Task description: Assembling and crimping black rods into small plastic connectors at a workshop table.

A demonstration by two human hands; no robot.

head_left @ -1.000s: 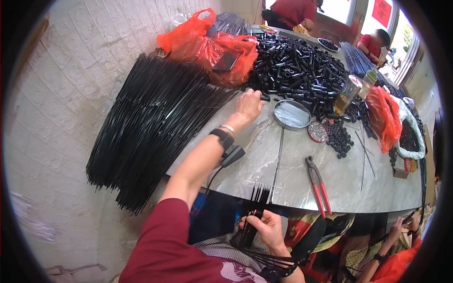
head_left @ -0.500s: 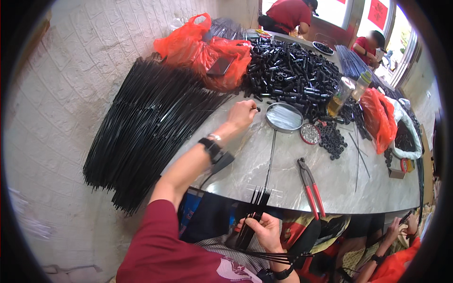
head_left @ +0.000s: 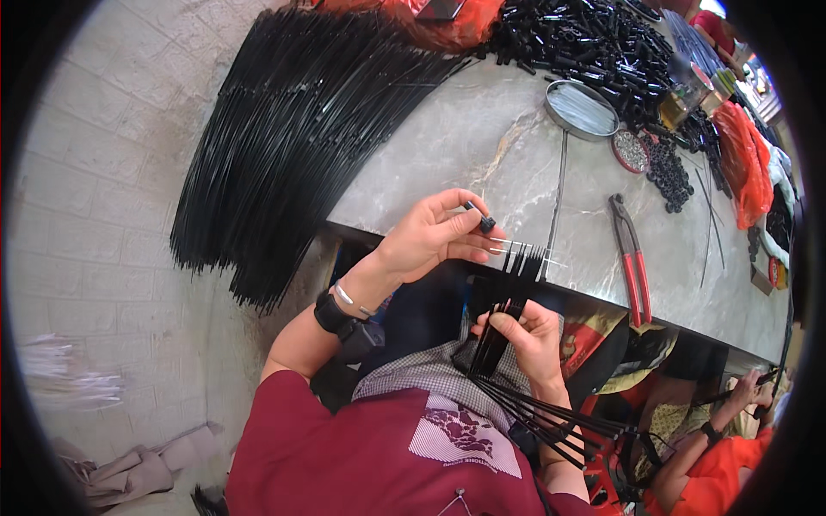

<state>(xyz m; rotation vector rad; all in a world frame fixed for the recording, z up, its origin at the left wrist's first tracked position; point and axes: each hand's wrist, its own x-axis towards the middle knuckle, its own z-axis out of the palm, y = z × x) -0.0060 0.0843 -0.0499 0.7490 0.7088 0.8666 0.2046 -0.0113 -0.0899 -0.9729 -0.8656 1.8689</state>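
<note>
My left hand (head_left: pixel 428 234) pinches a small black cylindrical piece (head_left: pixel 483 220) between thumb and fingers, over the table's front edge. A little lower and to the right, my right hand (head_left: pixel 535 337) grips a bundle of thin black rods (head_left: pixel 490 351). The rods' upper ends fan out just beside my left fingers, while their lower ends trail past my right forearm. Thin pale strips lie across the rod tips; what they are I cannot make out. The black piece and the rods look apart.
On the grey table (head_left: pixel 465 129) lie red-handled pliers (head_left: pixel 632 267), a round tin of clear strips (head_left: pixel 582 110), a dish of small metal bits (head_left: pixel 631 151) and black rings (head_left: pixel 669 175). Black rods (head_left: pixel 292 129) pile up at left, black tubular parts (head_left: pixel 585 43) behind. A co-worker's arm (head_left: pixel 710 434) shows at lower right.
My left hand has come back from the far part of the table toward the rods, with the small black piece in its fingers. My right hand still holds the bundle, now raised. The view has tilted down.
</note>
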